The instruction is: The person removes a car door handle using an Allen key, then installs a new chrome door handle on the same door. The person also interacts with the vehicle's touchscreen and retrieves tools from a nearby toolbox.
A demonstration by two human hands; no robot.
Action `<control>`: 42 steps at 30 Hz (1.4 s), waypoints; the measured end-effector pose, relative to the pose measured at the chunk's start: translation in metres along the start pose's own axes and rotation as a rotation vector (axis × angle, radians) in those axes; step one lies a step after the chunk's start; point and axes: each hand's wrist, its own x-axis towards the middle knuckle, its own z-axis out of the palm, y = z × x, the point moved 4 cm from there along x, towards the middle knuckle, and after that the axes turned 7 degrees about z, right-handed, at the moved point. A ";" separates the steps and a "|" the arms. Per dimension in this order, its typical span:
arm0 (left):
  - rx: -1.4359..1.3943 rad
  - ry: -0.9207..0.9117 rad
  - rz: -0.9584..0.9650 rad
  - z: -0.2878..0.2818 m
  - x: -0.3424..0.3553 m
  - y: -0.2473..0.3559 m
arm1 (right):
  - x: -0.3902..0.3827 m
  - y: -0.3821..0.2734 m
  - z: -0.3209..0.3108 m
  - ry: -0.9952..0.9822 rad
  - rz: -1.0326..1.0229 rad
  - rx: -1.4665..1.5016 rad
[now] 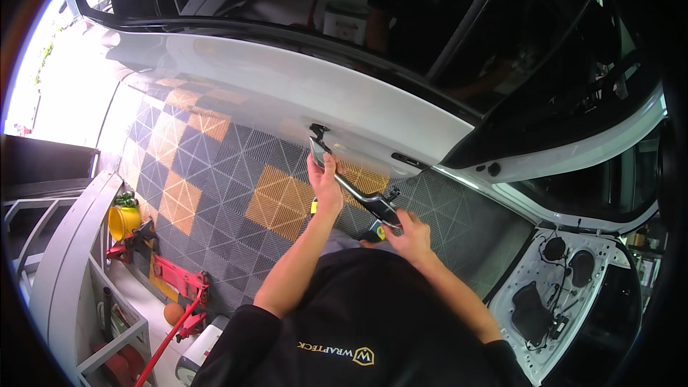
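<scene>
Head view: left fingers (329,163), right fingers (406,223) closed around chrome-black handle (374,204) near white car (287,72).

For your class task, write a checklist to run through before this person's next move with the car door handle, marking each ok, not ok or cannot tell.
1. Left hand grips the car door handle: ok, near its far end.
2. Right hand grips it: ok, at the nearer end.
3. Handle's far end free of the white car body: cannot tell from this view.
4. Dark slot in the body uncovered: ok.
5. Red long-handled equipment away from hands: ok, off to the left.
6. Open door has inner trim: not ok, bare metal and wiring show.
</scene>
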 end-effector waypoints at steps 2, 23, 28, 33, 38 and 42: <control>0.040 0.012 -0.021 0.001 0.002 0.001 | 0.007 0.004 -0.006 0.038 -0.012 0.042; 0.098 0.179 -0.141 0.010 0.057 0.014 | 0.039 -0.014 -0.032 0.166 0.148 0.078; 0.430 0.022 -0.301 -0.005 0.066 0.026 | 0.019 -0.029 -0.025 0.101 0.166 0.156; 0.788 -0.140 -0.111 -0.009 0.073 0.052 | -0.024 -0.046 0.024 -0.063 0.453 0.261; 0.692 -0.112 -0.016 -0.005 0.065 0.055 | 0.010 -0.039 0.034 0.051 0.330 -0.062; 0.513 -0.065 -0.013 -0.007 0.063 0.043 | 0.031 -0.028 0.019 0.108 0.276 -0.209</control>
